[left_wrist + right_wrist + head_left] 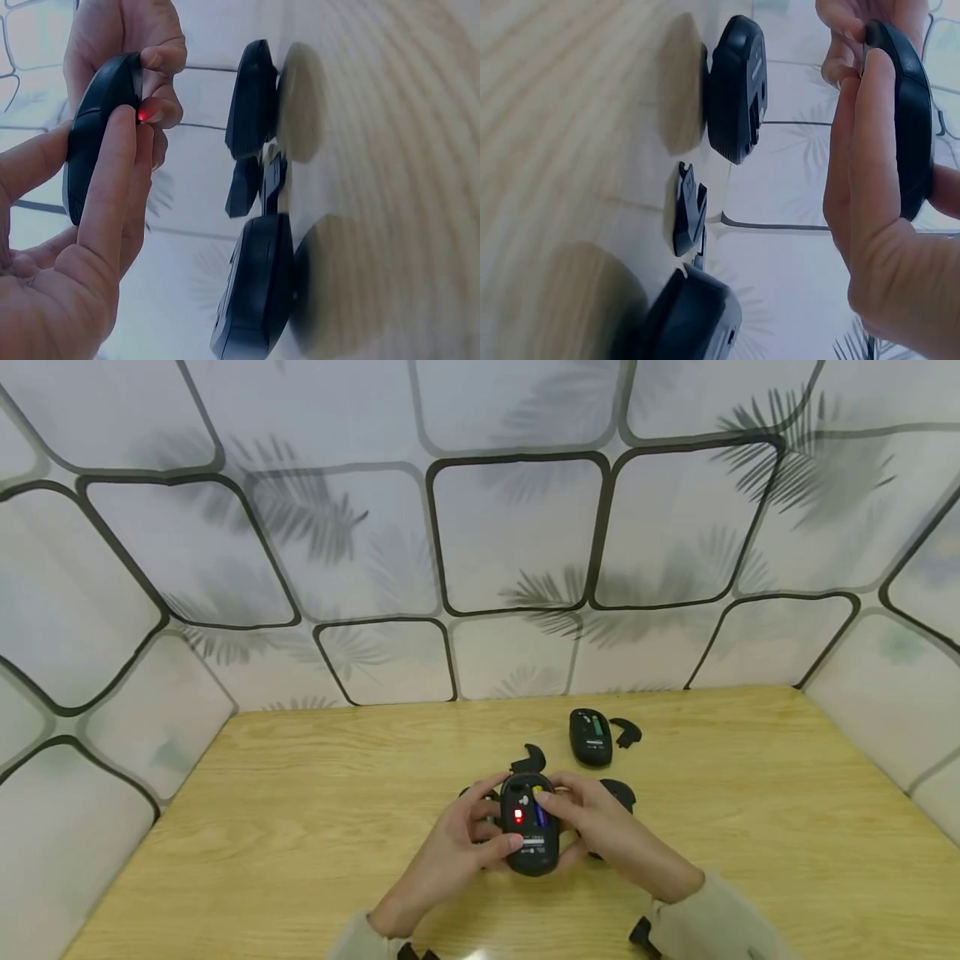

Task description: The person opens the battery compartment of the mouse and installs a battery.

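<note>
Both hands hold a black computer mouse (531, 856) above the table, its underside toward the head camera. On that underside a red light (518, 816) glows beside a blue-and-yellow battery (542, 815) in the open compartment. My left hand (463, 837) grips the mouse's left side, thumb across its lower underside. From the right, my right hand (603, 817) holds it, its thumb at the battery's upper end. In the left wrist view the held mouse (94, 142) appears from its side. The right wrist view shows its outer edge (913, 127) along the fingers.
A second mouse (591, 739) lies underside up with a green battery, next to a loose black cover (626, 732). Another cover (529, 758) lies just beyond the held mouse. A further mouse (619, 793) is partly behind the right hand; a dark object (487, 795) is mostly behind the left.
</note>
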`<state>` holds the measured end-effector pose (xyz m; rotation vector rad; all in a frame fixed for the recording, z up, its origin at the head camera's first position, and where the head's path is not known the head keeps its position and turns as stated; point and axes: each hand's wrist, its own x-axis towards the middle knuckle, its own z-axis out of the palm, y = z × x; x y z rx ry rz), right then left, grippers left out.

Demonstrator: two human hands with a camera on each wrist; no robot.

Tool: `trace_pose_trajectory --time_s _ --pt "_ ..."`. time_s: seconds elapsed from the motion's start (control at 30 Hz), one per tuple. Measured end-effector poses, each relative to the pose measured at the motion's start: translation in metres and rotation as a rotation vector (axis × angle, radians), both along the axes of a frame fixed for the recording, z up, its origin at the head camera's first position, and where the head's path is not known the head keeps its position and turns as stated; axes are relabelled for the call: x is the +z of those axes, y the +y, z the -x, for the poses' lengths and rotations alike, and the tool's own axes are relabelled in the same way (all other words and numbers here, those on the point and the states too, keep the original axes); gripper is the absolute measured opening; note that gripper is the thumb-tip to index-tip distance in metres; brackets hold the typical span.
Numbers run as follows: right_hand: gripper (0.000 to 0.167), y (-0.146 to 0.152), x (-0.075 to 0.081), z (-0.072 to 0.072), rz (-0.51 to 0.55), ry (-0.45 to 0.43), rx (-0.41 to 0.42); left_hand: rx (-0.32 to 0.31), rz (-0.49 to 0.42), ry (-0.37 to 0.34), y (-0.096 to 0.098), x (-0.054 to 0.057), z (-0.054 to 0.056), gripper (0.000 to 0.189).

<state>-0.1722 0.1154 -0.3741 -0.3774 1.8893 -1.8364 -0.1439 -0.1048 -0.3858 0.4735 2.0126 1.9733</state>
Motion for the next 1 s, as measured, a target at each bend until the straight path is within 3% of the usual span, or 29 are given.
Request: trace_pose_trajectory --time_s 0.2,0.37,0.6,1.0 --pt "0.042 -0.003 0.006 0.007 0.022 0.009 -0.028 0.045 0.004 -0.016 -0.007 0.004 0.009 0.068" --pt "0.035 -0.009 0.011 0.016 0.034 0.033 -0.046 0.106 0.014 0.02 -0.012 0.009 0.016 0.065" --pt "0.031 -0.018 0.014 0.029 -0.013 0.054 -0.132 0.201 -0.004 0.041 -0.013 0.011 0.025 0.054" --pt "0.032 -0.037 0.004 0.056 -0.021 0.019 -0.184 0.333 0.03 0.009 -0.023 0.006 0.046 0.053"
